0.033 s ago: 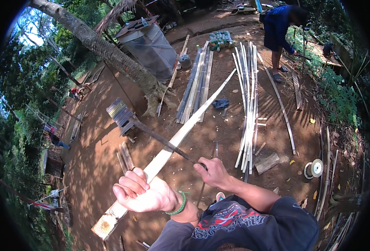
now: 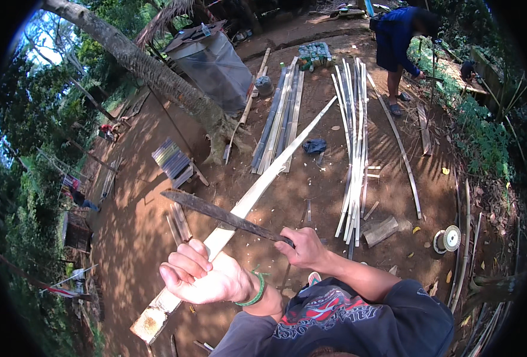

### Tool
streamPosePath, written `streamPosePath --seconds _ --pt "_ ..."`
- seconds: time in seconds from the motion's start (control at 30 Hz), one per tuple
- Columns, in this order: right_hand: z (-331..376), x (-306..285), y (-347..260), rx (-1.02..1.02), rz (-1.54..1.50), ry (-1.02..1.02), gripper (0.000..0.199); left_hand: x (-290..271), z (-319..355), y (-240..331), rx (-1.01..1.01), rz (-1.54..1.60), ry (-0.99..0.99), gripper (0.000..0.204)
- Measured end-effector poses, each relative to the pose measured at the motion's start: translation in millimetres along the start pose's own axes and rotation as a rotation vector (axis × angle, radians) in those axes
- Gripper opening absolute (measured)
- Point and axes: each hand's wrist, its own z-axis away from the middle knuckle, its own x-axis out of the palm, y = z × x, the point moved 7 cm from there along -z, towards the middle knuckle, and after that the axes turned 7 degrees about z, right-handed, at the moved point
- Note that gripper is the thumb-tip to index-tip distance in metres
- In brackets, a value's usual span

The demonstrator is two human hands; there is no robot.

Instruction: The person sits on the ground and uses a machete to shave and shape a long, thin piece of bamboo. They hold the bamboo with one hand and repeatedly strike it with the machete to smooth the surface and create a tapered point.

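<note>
My left hand (image 2: 207, 275) is closed in a fist round a long pale split bamboo strip (image 2: 269, 174), which narrows toward its far end. A green band circles the left wrist. In my right hand (image 2: 305, 247) is the handle of a machete (image 2: 224, 218). Its long dark blade points left and crosses over the strip just beyond my left hand. Whether the blade touches the strip I cannot tell. Below my left hand a pale squared piece of wood (image 2: 151, 319) shows its cut end; my hand hides how it meets the strip.
Split bamboo strips (image 2: 354, 160) lie right of centre, darker lengths (image 2: 279, 119) farther back. A short log (image 2: 380, 232) and a spool (image 2: 451, 238) are at right. A small slatted stand (image 2: 171, 159) is left of centre, near a tree (image 2: 150, 74). A person (image 2: 394, 44) bends at back right.
The machete has swung so its tip is lower and nearer, and more of the blade's flat shows. My right hand has shifted slightly with it. My left hand and the strip stay in place.
</note>
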Motion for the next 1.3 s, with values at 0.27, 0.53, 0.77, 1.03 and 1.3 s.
streamPosePath --seconds 0.27,0.53,0.77,1.03,1.3 --pt "-2.5 -2.7 128.4 0.489 0.159 -0.03 0.058 1.3 3.9 1.9 -0.019 -0.005 -0.154 0.043" --pt "-12.3 -16.0 153.6 0.396 0.187 0.039 0.05 9.6 -0.9 14.7 -0.052 0.158 -0.24 0.042" --pt "0.1 -5.0 88.2 0.5 0.048 -0.095 0.056 1.9 -1.3 7.6 -0.027 0.139 -0.256 0.041" --pt "15.5 -4.3 -77.1 0.008 -0.169 -0.221 0.032 -11.3 5.5 9.2 -0.016 0.08 -0.186 0.039" --pt "21.2 -18.6 -51.3 0.115 -0.022 -0.187 0.034 -3.1 19.9 8.9 -0.033 0.161 -0.281 0.038"
